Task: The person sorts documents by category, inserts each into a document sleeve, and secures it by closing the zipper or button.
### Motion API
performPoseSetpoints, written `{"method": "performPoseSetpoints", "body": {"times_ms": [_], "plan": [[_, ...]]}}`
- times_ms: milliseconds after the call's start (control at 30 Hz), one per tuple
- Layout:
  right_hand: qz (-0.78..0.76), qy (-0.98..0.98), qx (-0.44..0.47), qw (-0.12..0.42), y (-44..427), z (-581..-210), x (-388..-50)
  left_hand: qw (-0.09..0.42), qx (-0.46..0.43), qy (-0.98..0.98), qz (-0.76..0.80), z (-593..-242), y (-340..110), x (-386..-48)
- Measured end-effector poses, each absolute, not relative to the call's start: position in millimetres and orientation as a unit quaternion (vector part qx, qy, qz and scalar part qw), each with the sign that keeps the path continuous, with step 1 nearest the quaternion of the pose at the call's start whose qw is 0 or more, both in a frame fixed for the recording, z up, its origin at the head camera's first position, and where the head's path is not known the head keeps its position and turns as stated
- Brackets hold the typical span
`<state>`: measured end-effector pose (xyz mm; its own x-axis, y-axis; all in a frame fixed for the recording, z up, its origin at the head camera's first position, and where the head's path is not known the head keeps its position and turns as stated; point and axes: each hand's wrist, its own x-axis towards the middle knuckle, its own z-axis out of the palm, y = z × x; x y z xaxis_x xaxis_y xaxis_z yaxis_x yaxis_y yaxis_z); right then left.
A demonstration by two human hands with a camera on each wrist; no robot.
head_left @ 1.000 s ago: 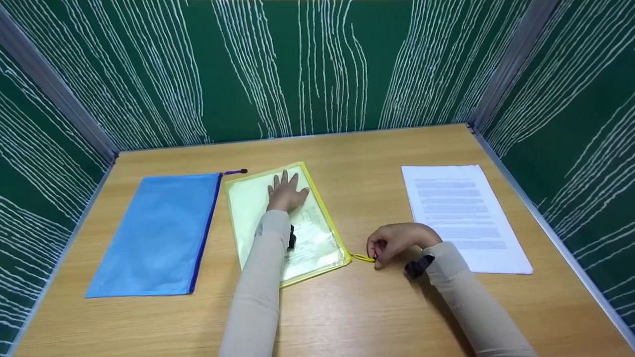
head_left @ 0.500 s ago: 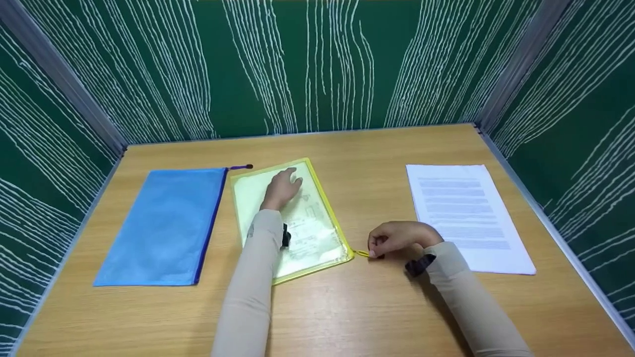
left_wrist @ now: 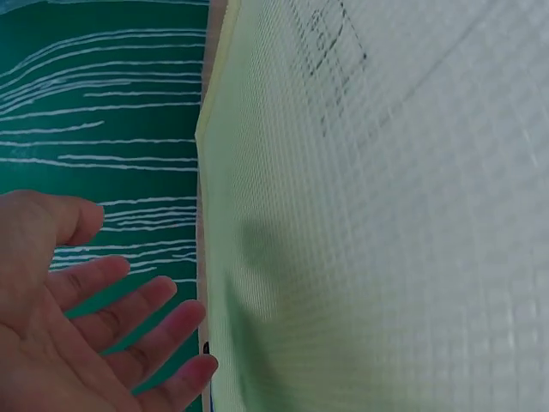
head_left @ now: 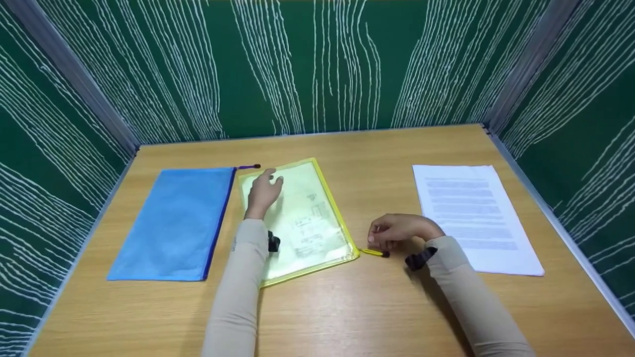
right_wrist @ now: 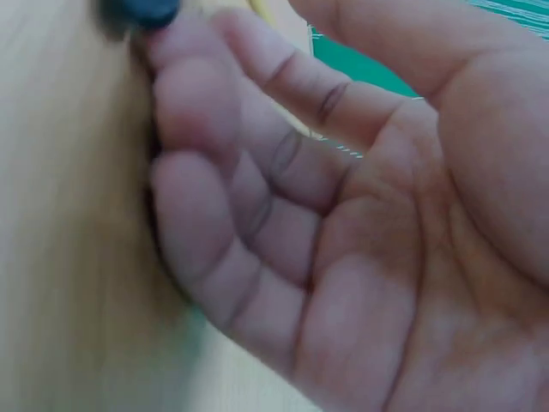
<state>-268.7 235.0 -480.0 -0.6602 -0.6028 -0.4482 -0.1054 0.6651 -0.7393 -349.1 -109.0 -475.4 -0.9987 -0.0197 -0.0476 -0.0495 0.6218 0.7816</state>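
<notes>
On the table (head_left: 342, 322) lay the blue folder (head_left: 171, 225) to the left, the yellow folder (head_left: 302, 223), slightly turned, in the middle, and the papers (head_left: 461, 213) to the right. The left hand (head_left: 264, 192) was over the yellow folder, its fingers apart and free. The right hand (head_left: 403, 230), fingers loosely bent and free, was just beside the yellow pull (head_left: 372, 252) at the folder's near corner.

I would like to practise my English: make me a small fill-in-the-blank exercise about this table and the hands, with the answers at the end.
1. The translucent plastic folder with the yellow border lies between the white printed paper and a flat rectangular folder coloured ____.
2. The hand over the yellow-bordered folder is the person's ____ one.
3. The short yellow zipper cord ends in a small tip coloured ____.

Missing words: blue; left; black.
</notes>
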Motion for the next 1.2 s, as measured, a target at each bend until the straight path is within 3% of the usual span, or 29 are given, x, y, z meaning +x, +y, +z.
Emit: {"method": "performPoseSetpoints", "body": {"times_ms": [467,900,1200], "plan": [[-0.395,0.863,-0.123,0.289,213,-477,-300,-0.024,-0.087,0.861,0.501,-484,-161,-327],[-0.472,0.839,-0.069,0.261,177,-477,-306,0.067,-0.163,0.808,0.562,-478,-183,-322],[-0.490,0.831,-0.058,0.256,156,-480,-305,0.087,-0.165,0.811,0.555,-479,-186,-323]]}}
